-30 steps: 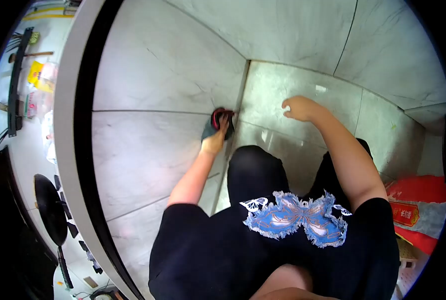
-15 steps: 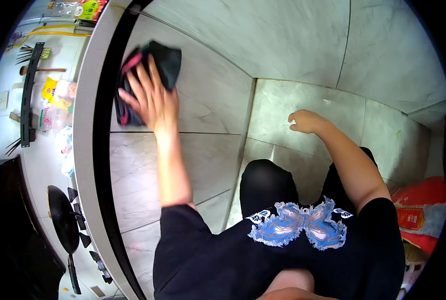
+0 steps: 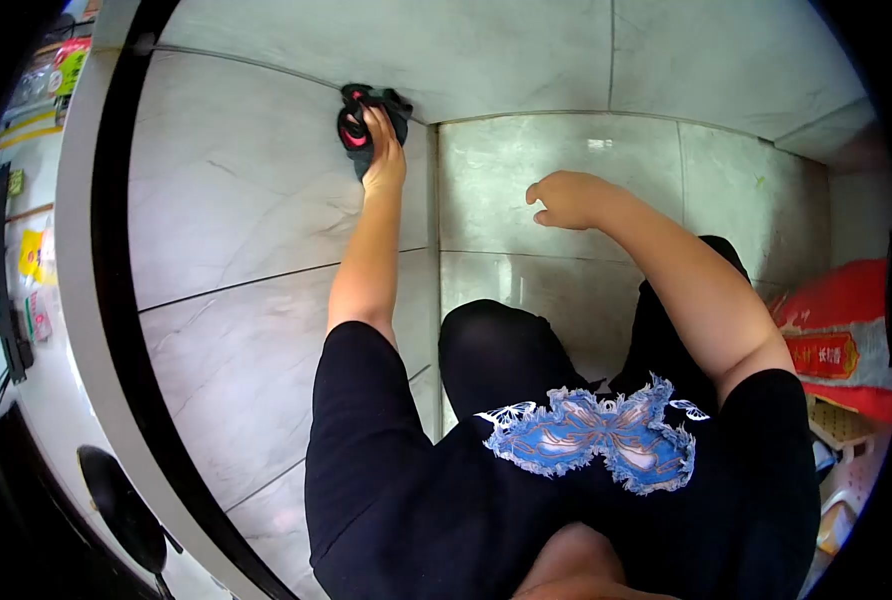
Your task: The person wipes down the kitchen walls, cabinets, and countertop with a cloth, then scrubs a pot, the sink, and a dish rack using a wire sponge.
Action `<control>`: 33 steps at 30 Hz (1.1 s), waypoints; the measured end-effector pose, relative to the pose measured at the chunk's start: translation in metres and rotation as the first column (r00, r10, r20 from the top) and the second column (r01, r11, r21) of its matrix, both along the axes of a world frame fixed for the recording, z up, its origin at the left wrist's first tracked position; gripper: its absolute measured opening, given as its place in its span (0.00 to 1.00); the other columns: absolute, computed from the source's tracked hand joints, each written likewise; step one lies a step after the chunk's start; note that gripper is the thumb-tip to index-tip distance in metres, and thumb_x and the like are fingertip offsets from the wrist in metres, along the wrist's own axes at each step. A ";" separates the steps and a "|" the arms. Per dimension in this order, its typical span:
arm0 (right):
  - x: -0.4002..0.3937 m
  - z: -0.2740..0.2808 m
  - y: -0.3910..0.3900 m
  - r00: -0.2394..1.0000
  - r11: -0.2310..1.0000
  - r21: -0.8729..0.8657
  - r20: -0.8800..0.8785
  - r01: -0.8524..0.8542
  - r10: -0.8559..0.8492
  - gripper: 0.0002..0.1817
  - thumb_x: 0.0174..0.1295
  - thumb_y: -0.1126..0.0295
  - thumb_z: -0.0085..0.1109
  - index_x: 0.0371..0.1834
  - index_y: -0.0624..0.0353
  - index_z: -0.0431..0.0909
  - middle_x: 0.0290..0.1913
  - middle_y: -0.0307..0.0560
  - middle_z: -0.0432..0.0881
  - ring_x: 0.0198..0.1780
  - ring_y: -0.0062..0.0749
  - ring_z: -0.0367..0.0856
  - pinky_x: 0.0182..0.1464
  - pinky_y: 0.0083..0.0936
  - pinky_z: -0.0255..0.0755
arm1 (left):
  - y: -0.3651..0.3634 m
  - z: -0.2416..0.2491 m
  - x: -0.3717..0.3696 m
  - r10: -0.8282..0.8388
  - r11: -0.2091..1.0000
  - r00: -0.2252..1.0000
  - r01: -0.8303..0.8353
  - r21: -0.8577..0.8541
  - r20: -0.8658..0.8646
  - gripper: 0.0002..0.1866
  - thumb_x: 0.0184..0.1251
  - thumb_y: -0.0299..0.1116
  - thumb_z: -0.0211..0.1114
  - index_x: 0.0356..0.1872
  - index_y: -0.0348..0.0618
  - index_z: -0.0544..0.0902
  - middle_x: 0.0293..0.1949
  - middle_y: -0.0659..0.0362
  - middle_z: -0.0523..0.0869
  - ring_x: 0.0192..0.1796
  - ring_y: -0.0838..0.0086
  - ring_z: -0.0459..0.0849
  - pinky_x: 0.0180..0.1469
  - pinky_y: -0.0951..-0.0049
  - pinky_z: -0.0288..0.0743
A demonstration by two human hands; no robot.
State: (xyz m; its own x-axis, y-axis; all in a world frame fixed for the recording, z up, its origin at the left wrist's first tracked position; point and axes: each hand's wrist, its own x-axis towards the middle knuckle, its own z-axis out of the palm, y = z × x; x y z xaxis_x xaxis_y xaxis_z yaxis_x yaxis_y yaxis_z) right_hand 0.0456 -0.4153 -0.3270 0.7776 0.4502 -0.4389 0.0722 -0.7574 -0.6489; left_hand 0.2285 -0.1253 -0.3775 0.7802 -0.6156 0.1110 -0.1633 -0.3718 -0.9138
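Observation:
My left hand [image 3: 384,160] is closed on a bunched dark cloth [image 3: 358,128] with pink-red parts. It presses the cloth to the grey marbled tile [image 3: 256,170], close to the corner where the tiled surfaces meet. Part of the cloth is hidden beneath the fingers. Over the tiled floor [image 3: 506,160], my right hand [image 3: 569,200] hangs in the air with loosely bent fingers, thumb and index finger apart. Nothing shows in it, and it touches nothing that I can see.
A pale ledge with a black edge strip [image 3: 131,290] runs along the left. Beyond it are a black pan [image 3: 121,505], a dark rack [image 3: 8,270] and several packets. At the right stand a red and white bag [image 3: 831,345] and a pale basket [image 3: 856,460].
My left hand has carried the cloth across the tile, away from the black strip and into the corner; the cloth is more bunched. My right hand stays raised in much the same pose. The view has shifted.

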 end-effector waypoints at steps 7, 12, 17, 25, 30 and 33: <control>0.007 -0.022 0.000 0.997 0.990 -0.118 0.015 -0.073 0.075 0.21 0.65 0.58 0.61 0.51 0.65 0.85 0.50 0.61 0.87 0.54 0.55 0.84 0.55 0.48 0.77 | 0.067 -0.114 -0.042 -0.030 0.937 0.701 -0.229 -0.265 -0.712 0.32 0.71 0.25 0.47 0.78 0.41 0.65 0.84 0.47 0.44 0.84 0.60 0.52 0.78 0.70 0.61; 0.009 -0.027 -0.002 0.990 0.992 -0.012 0.063 -0.122 0.123 0.25 0.65 0.59 0.63 0.62 0.61 0.80 0.54 0.61 0.86 0.58 0.55 0.82 0.61 0.45 0.75 | 0.112 -0.069 -0.147 0.063 0.960 0.738 -0.230 -0.162 -0.672 0.34 0.69 0.30 0.53 0.78 0.43 0.65 0.85 0.52 0.48 0.86 0.59 0.42 0.83 0.62 0.46; 0.020 -0.047 -0.001 0.993 0.994 0.012 0.032 -0.110 0.110 0.26 0.64 0.55 0.62 0.60 0.61 0.82 0.56 0.59 0.86 0.59 0.54 0.82 0.60 0.44 0.76 | 0.123 0.044 -0.187 0.138 0.958 0.943 -0.205 -0.199 -0.304 0.48 0.56 0.39 0.68 0.81 0.47 0.59 0.82 0.56 0.57 0.83 0.61 0.55 0.83 0.45 0.41; 0.029 -0.072 0.018 0.981 0.980 0.048 0.038 -0.191 0.190 0.25 0.66 0.55 0.61 0.61 0.57 0.81 0.57 0.60 0.85 0.58 0.55 0.82 0.62 0.44 0.74 | 0.051 0.194 -0.118 0.364 0.592 0.776 0.235 -0.771 0.516 0.27 0.70 0.42 0.60 0.71 0.61 0.79 0.66 0.64 0.81 0.72 0.61 0.72 0.81 0.46 0.33; 0.033 -0.045 0.021 0.989 0.989 0.023 -0.032 -0.143 0.144 0.26 0.67 0.54 0.60 0.63 0.56 0.80 0.60 0.59 0.83 0.60 0.53 0.81 0.62 0.43 0.74 | -0.019 0.223 0.019 -0.043 -0.163 0.607 0.780 -0.605 0.794 0.33 0.77 0.52 0.53 0.73 0.38 0.73 0.66 0.47 0.77 0.73 0.52 0.67 0.80 0.50 0.43; 0.030 -0.039 0.023 0.988 0.991 0.011 -0.079 -0.132 0.133 0.26 0.67 0.54 0.60 0.64 0.57 0.79 0.62 0.58 0.82 0.62 0.52 0.80 0.64 0.42 0.73 | -0.095 0.249 0.070 -0.108 -0.487 0.668 0.610 -0.625 0.736 0.31 0.75 0.28 0.54 0.78 0.38 0.63 0.79 0.48 0.65 0.84 0.52 0.52 0.82 0.47 0.37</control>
